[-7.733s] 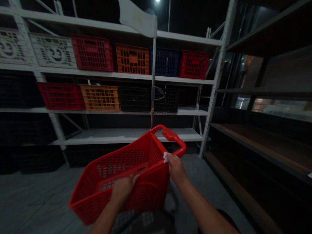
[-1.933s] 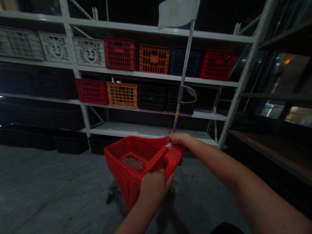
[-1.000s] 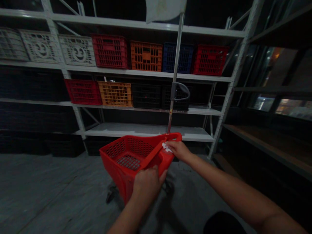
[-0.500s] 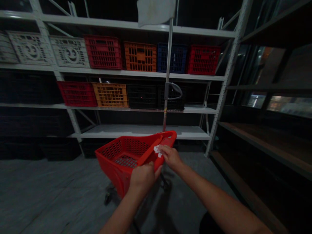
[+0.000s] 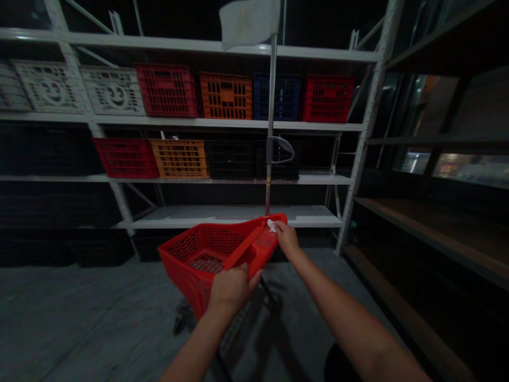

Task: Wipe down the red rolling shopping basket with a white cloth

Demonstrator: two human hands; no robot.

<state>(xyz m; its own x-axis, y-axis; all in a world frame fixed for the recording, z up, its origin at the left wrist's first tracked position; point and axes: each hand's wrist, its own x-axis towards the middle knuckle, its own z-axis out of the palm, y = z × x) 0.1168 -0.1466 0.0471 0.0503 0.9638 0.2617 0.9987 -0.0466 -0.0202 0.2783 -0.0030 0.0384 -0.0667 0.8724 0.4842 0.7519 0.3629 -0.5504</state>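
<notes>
Shelving of pale metal [image 5: 222, 123] along the back wall, loaded with perforated plastic crates [image 5: 226, 96] in white, red, orange, blue and black, contents hidden. Nearer, on the grey floor, red perforated plastic trolley basket [image 5: 207, 254], tilted, nothing visible inside. Left hand [image 5: 230, 286] clamped on near rim. Right hand [image 5: 287, 240] pinched on small white cloth wad [image 5: 271, 226], pressed to far rim. Wiping of rim apparently underway; next stroke needing basket steadied.

Two bare forearms, no sleeves or wristwear, perhaps dark clothing below.
</notes>
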